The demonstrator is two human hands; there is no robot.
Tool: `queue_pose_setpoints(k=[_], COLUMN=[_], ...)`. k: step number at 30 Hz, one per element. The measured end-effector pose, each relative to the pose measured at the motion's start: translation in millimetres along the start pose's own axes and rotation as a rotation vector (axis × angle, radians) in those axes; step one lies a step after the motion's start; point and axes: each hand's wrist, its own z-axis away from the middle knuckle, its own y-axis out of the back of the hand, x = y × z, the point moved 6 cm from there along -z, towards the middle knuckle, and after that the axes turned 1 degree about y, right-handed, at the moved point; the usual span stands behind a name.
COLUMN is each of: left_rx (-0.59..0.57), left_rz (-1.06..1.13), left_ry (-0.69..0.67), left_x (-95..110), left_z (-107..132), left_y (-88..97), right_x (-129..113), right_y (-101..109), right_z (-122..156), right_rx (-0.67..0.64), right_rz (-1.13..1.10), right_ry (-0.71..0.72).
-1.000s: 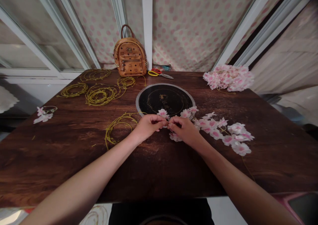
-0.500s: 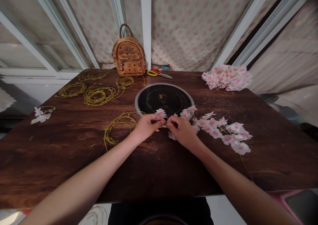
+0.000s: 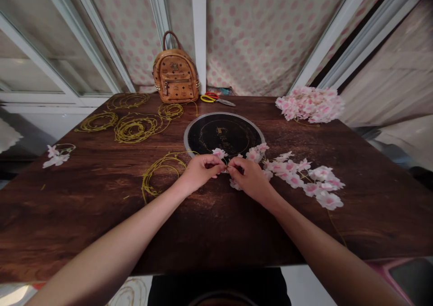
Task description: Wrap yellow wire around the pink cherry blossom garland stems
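Observation:
My left hand (image 3: 200, 171) and my right hand (image 3: 248, 176) meet at the middle of the dark wooden table (image 3: 84, 207), fingers pinched together on a garland of pink and white fabric flowers (image 3: 297, 177) strung on thin yellow-green wire. The garland trails to the right of my right hand. A small blossom (image 3: 219, 153) sits just above my left fingertips. A loose coil of the same wire (image 3: 158, 171) lies to the left of my left hand.
A round black inset plate (image 3: 224, 132) lies just beyond my hands. Several wire coils (image 3: 135, 128) lie at the back left, with a brown backpack (image 3: 176, 76) and scissors (image 3: 214, 99) behind. A heap of flowers (image 3: 309, 104) sits back right, a small sprig (image 3: 56, 155) far left.
Both hands stay pinched at the same spot on the garland; only slight finger movement and a small shift of the view.

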Motion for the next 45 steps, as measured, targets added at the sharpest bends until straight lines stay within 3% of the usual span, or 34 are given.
queue_pose_setpoints(k=[8, 19, 25, 37, 45], left_rx=[-0.033, -0.031, -0.063, 0.04, -0.009], left_rz=[-0.085, -0.277, -0.302, -0.223, 0.017], left_ry=[-0.087, -0.242, -0.23, -0.217, -0.016], left_x=[-3, 12, 10, 17, 9], left_z=[-1, 3, 5, 4, 1], left_y=[-1.5, -2.3, -4.3, 9.4, 6.2], right_x=[1, 1, 3, 0, 1], right_y=[-1, -3, -6, 5, 9], right_z=[0, 1, 1, -3, -2], right_rx=[-0.03, -0.041, -0.064, -0.065, -0.04], right_rz=[0.038, 0.059, 0.071, -0.064, -0.13], right_ry=[-0.036, -0.041, -0.022, -0.033, -0.009])
